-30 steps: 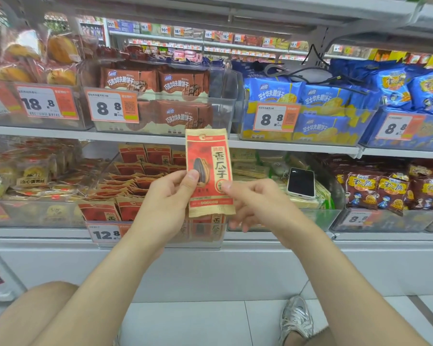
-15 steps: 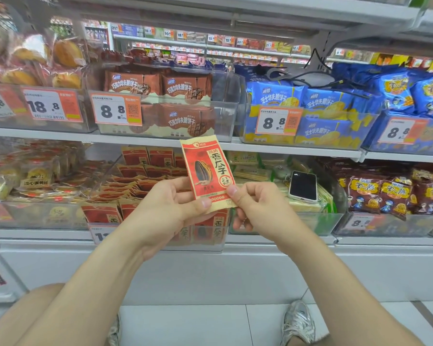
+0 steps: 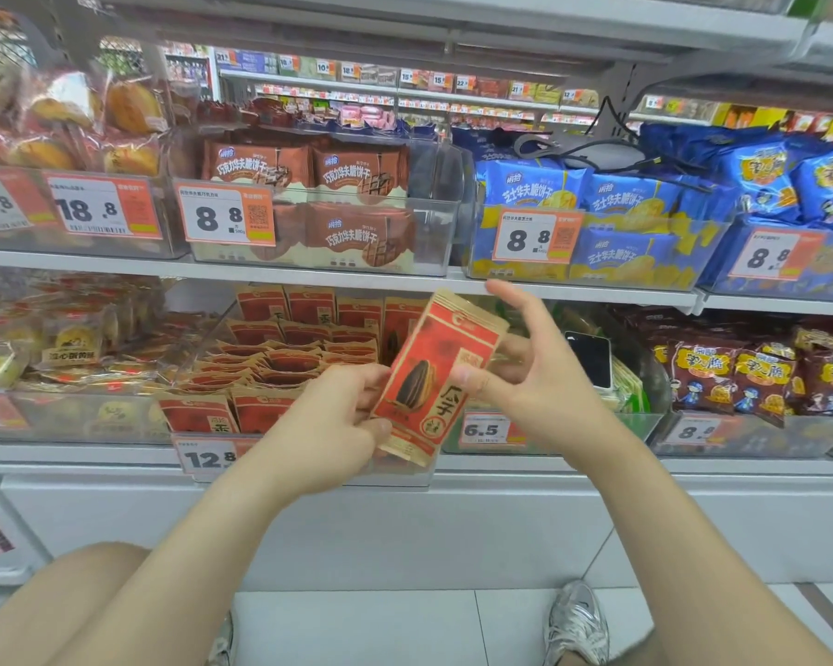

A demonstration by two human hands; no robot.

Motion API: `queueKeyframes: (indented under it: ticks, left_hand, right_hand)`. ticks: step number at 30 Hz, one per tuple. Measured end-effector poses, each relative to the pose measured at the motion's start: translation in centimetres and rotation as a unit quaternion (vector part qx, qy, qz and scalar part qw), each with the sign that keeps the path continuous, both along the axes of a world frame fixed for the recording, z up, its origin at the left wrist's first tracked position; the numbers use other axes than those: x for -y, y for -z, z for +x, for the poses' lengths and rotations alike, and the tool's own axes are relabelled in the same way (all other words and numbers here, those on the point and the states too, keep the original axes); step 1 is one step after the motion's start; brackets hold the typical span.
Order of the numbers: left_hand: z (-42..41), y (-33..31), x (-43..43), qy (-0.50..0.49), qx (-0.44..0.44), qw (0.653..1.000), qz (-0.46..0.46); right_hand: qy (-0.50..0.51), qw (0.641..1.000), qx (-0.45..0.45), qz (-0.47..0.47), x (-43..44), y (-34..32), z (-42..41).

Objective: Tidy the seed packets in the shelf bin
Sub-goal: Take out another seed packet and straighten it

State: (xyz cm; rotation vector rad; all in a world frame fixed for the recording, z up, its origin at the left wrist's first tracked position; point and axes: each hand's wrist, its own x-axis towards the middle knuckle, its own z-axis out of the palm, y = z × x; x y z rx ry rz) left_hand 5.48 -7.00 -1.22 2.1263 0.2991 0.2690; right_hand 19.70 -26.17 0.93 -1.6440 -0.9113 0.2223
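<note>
phone (image 3: 589, 359) in neighbouring bin | brown biscuit packs (image 3: 309, 168) above | cable (image 3: 611, 151), possibly charger, on blue packs (image 3: 616, 199)

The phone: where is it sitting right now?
In the head view, the phone lies in the clear bin right of the seed-packet bin, on green packets, just beyond the right hand.

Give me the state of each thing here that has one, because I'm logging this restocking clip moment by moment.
seed packet: held up in front of the bin, tilted right, sealed.
left hand: gripping the packet's lower left edge.
right hand: thumb on the packet's right edge, fingers spread open.
seed packet bin: partly filled, rows uneven.
phone: screen dark, lying in the neighbouring bin.
</note>
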Motion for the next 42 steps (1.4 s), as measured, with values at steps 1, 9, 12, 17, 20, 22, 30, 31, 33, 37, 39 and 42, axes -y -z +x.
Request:
queueKeyframes:
  ticks: [1,9,12,17,20,22,30,31,33,37,39,42]
  left_hand:
    - [0.3,0.2,0.0,-0.002,0.003,1.0,0.027]
    - [2.0,-1.3,-0.1,-0.145,0.11,0.978,0.098]
    - [2.2,-1.8,-1.2,-0.179,0.083,0.971,0.134]
    - [3.8,-2.2,-3.4,-0.138,-0.005,0.97,0.201]
    - [6.3,-2.1,-4.5,-0.102,-0.049,0.958,0.263]
    - [8.1,-1.8,-5.0,-0.087,-0.066,0.947,0.301]
    - [12.6,-0.7,-5.5,0.026,-0.156,0.877,0.453]
    - [12.8,-0.7,-5.6,0.034,-0.16,0.865,0.475]
    - [13.1,-0.6,-5.8,0.034,-0.169,0.851,0.497]
    - [13.8,0.1,-5.6,-0.015,-0.132,0.841,0.525]
    - [14.3,0.7,-5.9,-0.058,-0.108,0.85,0.513]
    - [15.1,1.4,-6.6,-0.079,-0.115,0.851,0.506]
  right_hand:
    - [-0.004,1.0,0.003,0.023,0.1,-0.2,0.1]
    - [0.15,0.969,0.18,0.08,-1.3,-1.9,1.3]
    - [0.173,0.947,0.258,0.088,-2.0,-2.0,2.2]
    - [0.131,0.935,0.33,0.008,-5.3,0.1,4.2]
    - [0.119,0.928,0.348,-0.062,-7.3,1.4,5.7]
    - [0.125,0.926,0.345,-0.091,-8.2,2.2,6.6]
    - [0.153,0.908,0.368,-0.126,-9.7,3.9,8.8]
    - [0.155,0.908,0.367,-0.13,-9.8,4.1,9.0]
    - [0.161,0.906,0.367,-0.134,-9.9,4.3,9.5]
    - [0.187,0.889,0.394,-0.142,-10.2,4.5,9.6]
    - [0.198,0.877,0.407,-0.162,-10.4,4.7,9.5]
    - [0.212,0.861,0.419,-0.194,-10.7,4.7,9.4]
